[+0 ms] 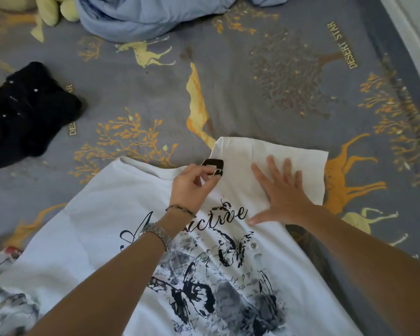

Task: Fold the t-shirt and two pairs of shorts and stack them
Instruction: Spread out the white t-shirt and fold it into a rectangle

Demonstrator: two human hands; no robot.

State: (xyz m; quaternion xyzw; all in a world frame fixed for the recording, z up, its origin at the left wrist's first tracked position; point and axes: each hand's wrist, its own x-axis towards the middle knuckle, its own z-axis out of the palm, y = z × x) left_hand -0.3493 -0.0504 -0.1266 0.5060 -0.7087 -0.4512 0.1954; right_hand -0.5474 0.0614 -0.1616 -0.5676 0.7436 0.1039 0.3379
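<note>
The white printed t-shirt [102,214] lies spread print-up on the bed sheet [240,93] near its front edge. The left hand [192,185] pinches the black neck label [214,166]; the right hand [280,192] presses flat, fingers straight, on the right sleeve. The cloth looks light and limp: best held by shoulders and hem. Black shorts [27,112] lie crumpled at the left edge. No containers.
</note>
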